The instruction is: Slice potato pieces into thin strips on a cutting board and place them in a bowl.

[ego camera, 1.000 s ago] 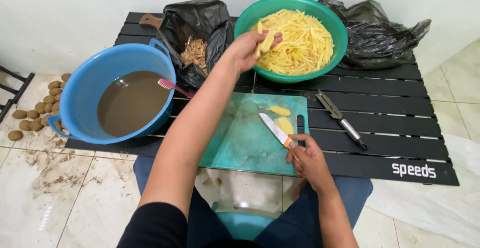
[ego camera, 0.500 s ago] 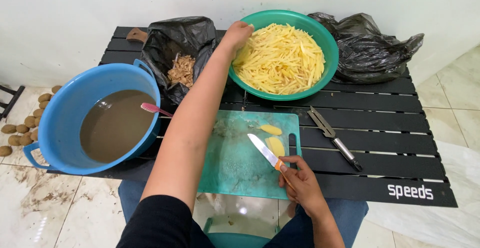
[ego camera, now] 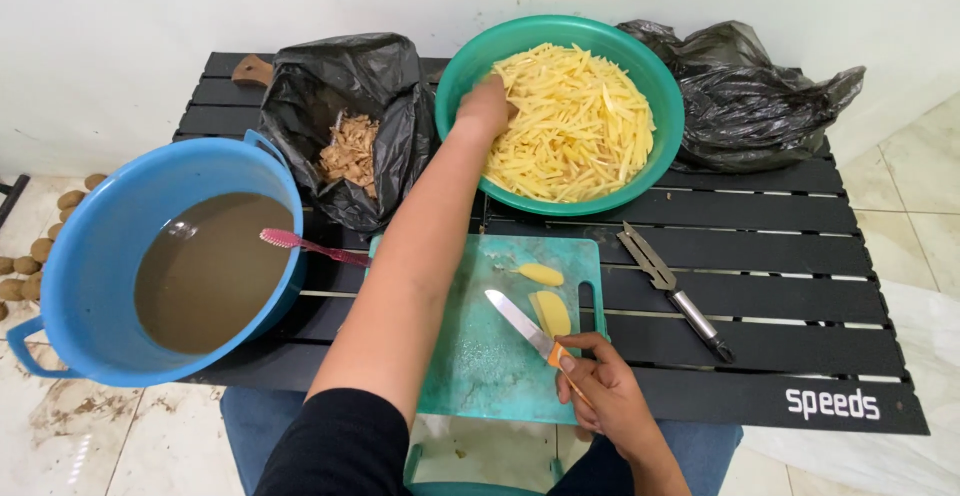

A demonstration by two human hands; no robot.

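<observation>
Reaching to twelve o'clock, the left hand (ego camera: 487, 108) rests inside the green bowl (ego camera: 655, 171), fingers down among the pale yellow potato strips (ego camera: 575, 121); whether it grips any of them cannot be told. The right hand (ego camera: 600, 396), at six o'clock, is closed around the orange handle of a knife (ego camera: 527, 327) whose blade lies flat on the teal cutting board (ego camera: 480, 356), tip aimed toward ten o'clock. Just beside the blade, two peeled potato pieces (ego camera: 546, 296) sit on the board, one touching the steel. At three o'clock from the board lies a metal peeler (ego camera: 672, 291) on the black slatted table (ego camera: 780, 286). At nine o'clock stands a blue tub (ego camera: 60, 286) of brown water with a pink toothbrush (ego camera: 305, 246) propped on its rim. A black bag (ego camera: 380, 86) holding peelings sits at eleven o'clock, another black bag (ego camera: 750, 86) at two o'clock.
</observation>
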